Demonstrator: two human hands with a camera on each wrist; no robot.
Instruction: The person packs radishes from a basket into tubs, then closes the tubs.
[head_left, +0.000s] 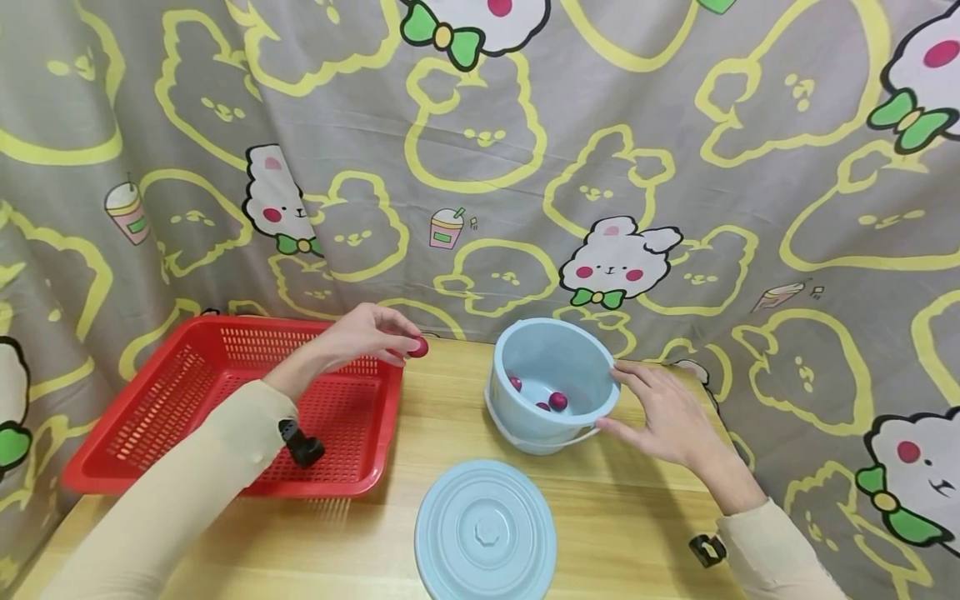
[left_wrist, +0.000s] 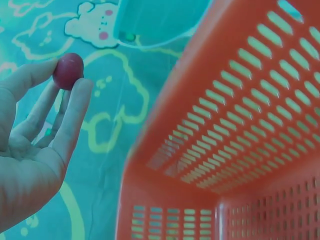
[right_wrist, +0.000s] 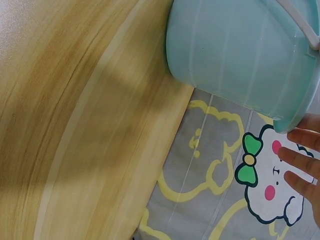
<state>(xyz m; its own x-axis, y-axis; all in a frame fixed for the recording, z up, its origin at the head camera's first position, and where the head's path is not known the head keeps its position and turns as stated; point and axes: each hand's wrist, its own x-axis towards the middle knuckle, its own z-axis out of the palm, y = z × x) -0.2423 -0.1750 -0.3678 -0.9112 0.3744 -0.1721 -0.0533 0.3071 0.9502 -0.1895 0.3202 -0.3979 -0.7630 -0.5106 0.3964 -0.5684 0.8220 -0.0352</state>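
My left hand (head_left: 367, 335) pinches a small, smooth dark-red ball (head_left: 418, 347) between thumb and fingertips, over the right rim of a red plastic basket (head_left: 386, 433). In the left wrist view the ball (left_wrist: 68, 71) stands out beyond the fingertips, clear of the basket. A light-blue bucket (head_left: 536, 425) stands upright to the right, with several similar red balls (head_left: 558, 402) on its bottom. My right hand (head_left: 667, 412) touches the right side of the bucket's rim with outstretched fingers; in the right wrist view some of its fingers (right_wrist: 300, 162) are apart from it.
A round light-blue lid (head_left: 486, 533) lies flat on the wooden table (head_left: 360, 546) in front of the bucket. Behind the table hangs a grey patterned curtain (head_left: 360, 125). The bucket's thin handle (head_left: 581, 437) hangs down around its front.
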